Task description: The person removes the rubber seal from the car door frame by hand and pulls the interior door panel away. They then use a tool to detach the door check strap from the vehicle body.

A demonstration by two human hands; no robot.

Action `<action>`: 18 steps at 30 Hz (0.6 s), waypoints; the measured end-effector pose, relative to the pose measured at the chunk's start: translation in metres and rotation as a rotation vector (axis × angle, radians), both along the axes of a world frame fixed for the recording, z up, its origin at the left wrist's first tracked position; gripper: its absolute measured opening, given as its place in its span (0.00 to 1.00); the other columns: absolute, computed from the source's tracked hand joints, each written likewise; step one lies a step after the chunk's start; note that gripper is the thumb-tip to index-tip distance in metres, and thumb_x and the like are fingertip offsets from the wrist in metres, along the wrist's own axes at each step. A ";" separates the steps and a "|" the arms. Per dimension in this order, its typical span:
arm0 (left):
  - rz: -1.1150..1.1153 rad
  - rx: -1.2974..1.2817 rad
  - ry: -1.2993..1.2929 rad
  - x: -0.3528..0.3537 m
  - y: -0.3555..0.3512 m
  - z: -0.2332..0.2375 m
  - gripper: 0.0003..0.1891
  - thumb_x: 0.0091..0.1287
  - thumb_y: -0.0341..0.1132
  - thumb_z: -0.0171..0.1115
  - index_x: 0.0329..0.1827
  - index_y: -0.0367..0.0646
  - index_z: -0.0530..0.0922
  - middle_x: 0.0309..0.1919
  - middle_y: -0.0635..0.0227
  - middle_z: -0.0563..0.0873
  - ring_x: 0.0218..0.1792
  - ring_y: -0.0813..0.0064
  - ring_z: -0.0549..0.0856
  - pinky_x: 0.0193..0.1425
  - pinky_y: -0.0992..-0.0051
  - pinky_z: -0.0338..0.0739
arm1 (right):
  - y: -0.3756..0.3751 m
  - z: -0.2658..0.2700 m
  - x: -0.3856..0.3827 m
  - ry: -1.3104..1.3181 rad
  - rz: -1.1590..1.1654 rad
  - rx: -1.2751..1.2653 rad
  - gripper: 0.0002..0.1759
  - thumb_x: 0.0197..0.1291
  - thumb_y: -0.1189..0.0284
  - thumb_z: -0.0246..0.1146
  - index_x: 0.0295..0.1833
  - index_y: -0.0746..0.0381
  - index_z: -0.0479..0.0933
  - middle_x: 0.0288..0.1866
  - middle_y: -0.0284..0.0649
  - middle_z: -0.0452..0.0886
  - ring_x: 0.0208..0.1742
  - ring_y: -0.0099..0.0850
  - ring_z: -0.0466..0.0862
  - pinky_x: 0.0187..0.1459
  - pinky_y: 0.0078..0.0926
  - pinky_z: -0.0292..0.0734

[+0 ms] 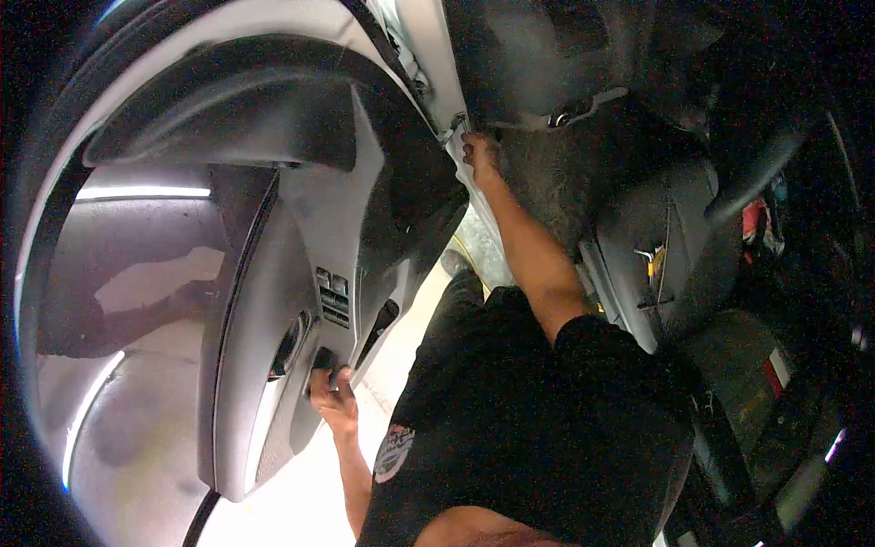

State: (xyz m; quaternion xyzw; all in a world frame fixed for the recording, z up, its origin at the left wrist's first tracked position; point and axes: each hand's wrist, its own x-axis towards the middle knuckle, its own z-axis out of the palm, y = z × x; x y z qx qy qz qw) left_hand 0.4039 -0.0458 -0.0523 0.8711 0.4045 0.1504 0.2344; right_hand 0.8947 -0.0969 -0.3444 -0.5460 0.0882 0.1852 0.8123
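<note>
An open car door [310,210] with a grey and black inner panel fills the left side. My left hand [335,398] is closed round the armrest grip [321,360] of that panel, just below the window switches [334,296]. Higher up, my right arm stretches forward into the gap between door and body. There, my right hand [482,155] has its fingers curled beside the door frame [448,87], close to a small metal piece [453,125] at the hinge side. What those fingers hold, if anything, is hidden.
The inner door handle [290,344] lies beside the armrest. To the right is the dark car interior with a seat [670,237] and a red item [755,223]. Under the dashboard sits a release lever [561,118]. The window glass [137,301] reflects lights.
</note>
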 end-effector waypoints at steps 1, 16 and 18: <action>-0.001 -0.005 0.002 -0.002 0.001 -0.002 0.14 0.67 0.37 0.67 0.42 0.32 0.79 0.35 0.49 0.83 0.36 0.46 0.81 0.43 0.58 0.75 | -0.003 0.001 -0.004 -0.124 -0.005 -0.013 0.10 0.62 0.69 0.63 0.44 0.63 0.83 0.25 0.35 0.75 0.26 0.25 0.76 0.28 0.29 0.73; -0.008 0.019 0.050 -0.008 0.004 -0.006 0.17 0.68 0.40 0.68 0.44 0.31 0.79 0.37 0.48 0.84 0.39 0.45 0.83 0.46 0.57 0.76 | 0.002 0.034 -0.010 0.307 0.062 0.046 0.20 0.72 0.55 0.59 0.51 0.63 0.79 0.31 0.42 0.78 0.33 0.33 0.83 0.28 0.36 0.83; -0.003 0.014 0.068 -0.005 0.002 -0.002 0.17 0.68 0.40 0.67 0.45 0.31 0.79 0.38 0.48 0.84 0.39 0.46 0.83 0.47 0.57 0.76 | -0.010 0.036 -0.004 0.077 0.148 -0.156 0.19 0.73 0.56 0.59 0.49 0.63 0.80 0.31 0.42 0.78 0.30 0.34 0.83 0.26 0.36 0.82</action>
